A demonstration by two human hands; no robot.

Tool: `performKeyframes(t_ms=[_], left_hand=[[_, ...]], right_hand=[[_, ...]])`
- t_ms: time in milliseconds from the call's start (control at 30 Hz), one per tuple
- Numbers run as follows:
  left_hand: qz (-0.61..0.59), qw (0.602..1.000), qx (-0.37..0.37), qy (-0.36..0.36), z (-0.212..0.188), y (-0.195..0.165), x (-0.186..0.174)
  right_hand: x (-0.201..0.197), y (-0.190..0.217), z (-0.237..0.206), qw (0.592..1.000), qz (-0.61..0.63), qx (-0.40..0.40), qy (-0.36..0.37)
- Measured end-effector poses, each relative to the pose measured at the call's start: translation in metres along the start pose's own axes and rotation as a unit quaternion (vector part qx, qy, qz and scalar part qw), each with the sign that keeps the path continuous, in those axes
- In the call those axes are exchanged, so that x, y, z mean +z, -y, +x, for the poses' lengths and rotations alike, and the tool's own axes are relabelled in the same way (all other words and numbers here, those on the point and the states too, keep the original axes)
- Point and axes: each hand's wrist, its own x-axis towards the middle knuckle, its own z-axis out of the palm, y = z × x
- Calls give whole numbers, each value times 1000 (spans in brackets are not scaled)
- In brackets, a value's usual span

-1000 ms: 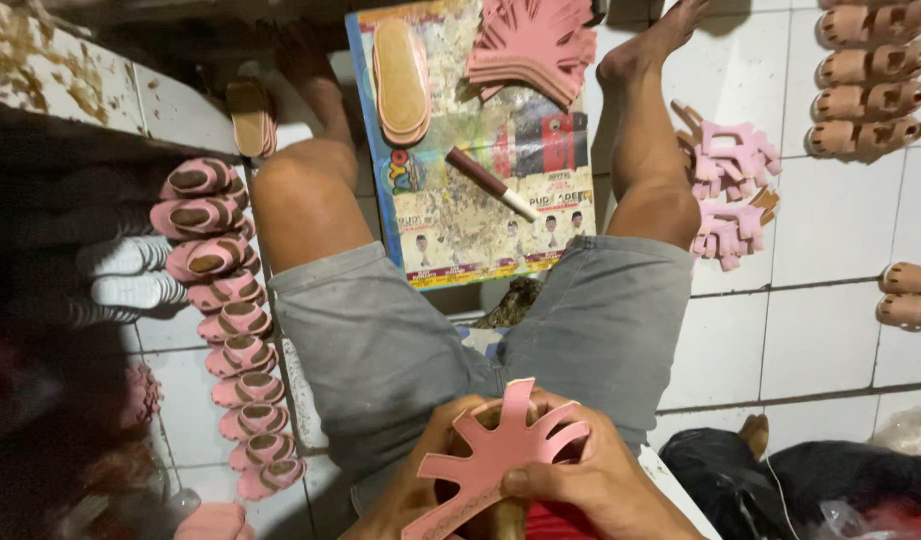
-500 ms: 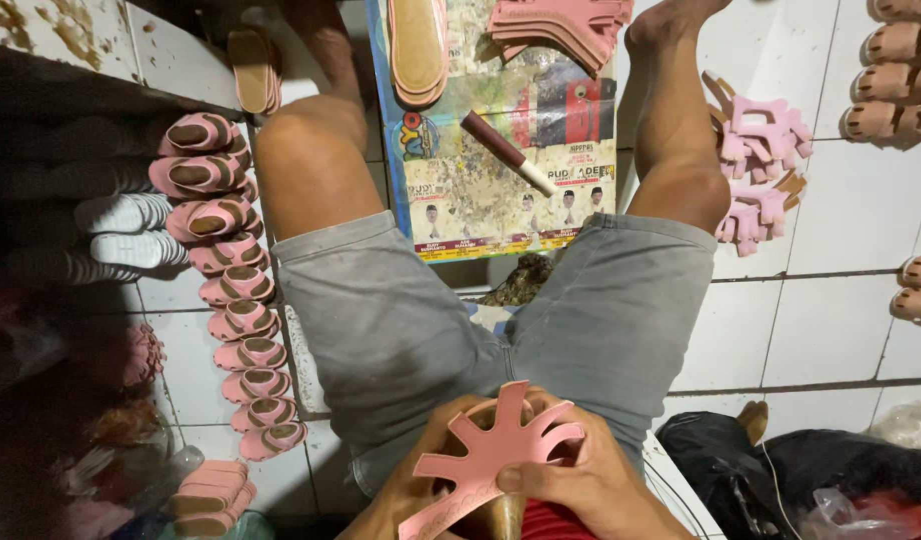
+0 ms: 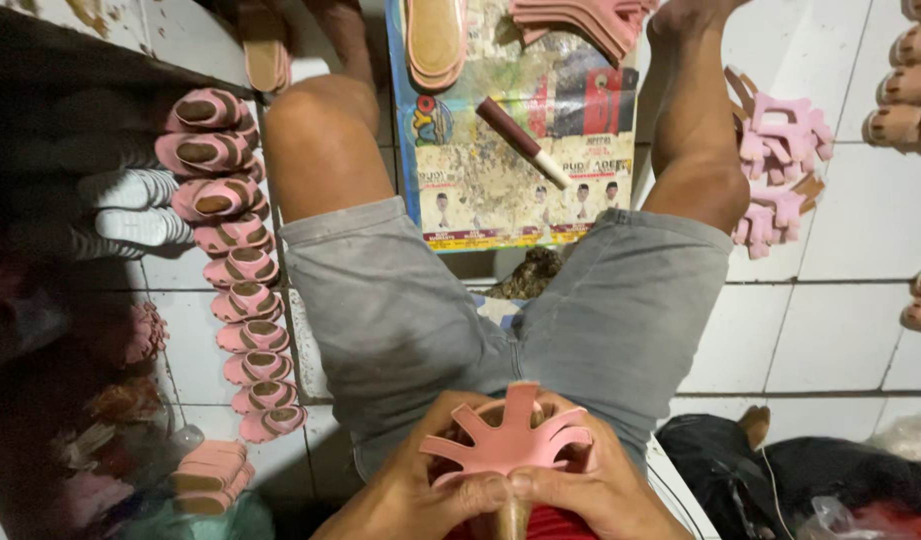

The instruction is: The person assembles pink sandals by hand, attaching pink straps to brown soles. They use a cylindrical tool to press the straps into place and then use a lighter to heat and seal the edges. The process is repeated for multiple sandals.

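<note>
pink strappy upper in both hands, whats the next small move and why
Probably press the strap tips down around the form beneath. The pink upper sits splayed, both thumbs pinching its near edge, left hand and right hand cupping it, straps not yet folded.

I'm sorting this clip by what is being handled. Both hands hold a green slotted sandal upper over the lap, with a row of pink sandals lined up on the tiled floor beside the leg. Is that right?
Not quite: the head view shows the slotted sandal upper is pink, not green. The left hand and right hand do hold it over the lap, and the row of pink sandals does line the white tiled floor beside the leg.
</note>
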Motion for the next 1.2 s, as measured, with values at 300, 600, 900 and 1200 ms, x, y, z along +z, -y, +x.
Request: performKeyframes(t_ms=[300, 600, 900, 1200], left_hand=[[-28, 995, 87, 38, 7, 19, -6], [-54, 997, 32, 49, 4, 5, -4], [-33, 999, -23, 27, 3, 1, -6], [-58, 998, -16, 24, 2, 1, -6]], right_hand=[[3, 12, 6, 998, 44, 33, 23], [10, 22, 5, 996, 72, 60, 12], [8, 27, 7, 997, 50, 50, 19], [6, 25, 7, 997, 47, 63, 14]])
